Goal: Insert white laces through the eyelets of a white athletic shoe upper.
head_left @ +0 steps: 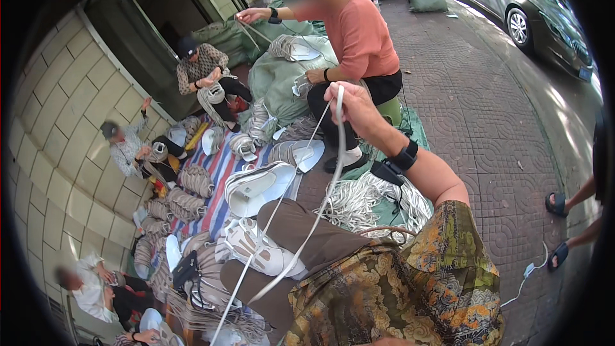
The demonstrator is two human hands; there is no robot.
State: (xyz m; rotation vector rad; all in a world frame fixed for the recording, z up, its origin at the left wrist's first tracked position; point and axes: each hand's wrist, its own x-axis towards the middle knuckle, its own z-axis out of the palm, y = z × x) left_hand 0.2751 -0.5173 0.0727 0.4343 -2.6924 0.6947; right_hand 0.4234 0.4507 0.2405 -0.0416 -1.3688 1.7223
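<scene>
My right hand [349,106] is raised in front of me, its fingers pinched on a long flat white shoelace [325,202]. The lace hangs in two strands, running down past a white and beige shoe upper [262,250] that lies across my lap. One strand crosses over the upper and leaves the lower edge of the picture. My left hand does not show; a sliver of skin at the bottom edge is too small to tell. A black band is strapped on my right wrist. Beside my knee lies a heap of white laces [352,202].
Stacked shoe uppers [195,179] cover a striped sheet [218,202] on my left. A co-worker in a pink top [362,32] sits ahead, holding a lace. Other people sit along the tiled wall [64,96]. Sandalled feet [557,255] and a parked car [512,6] are at right.
</scene>
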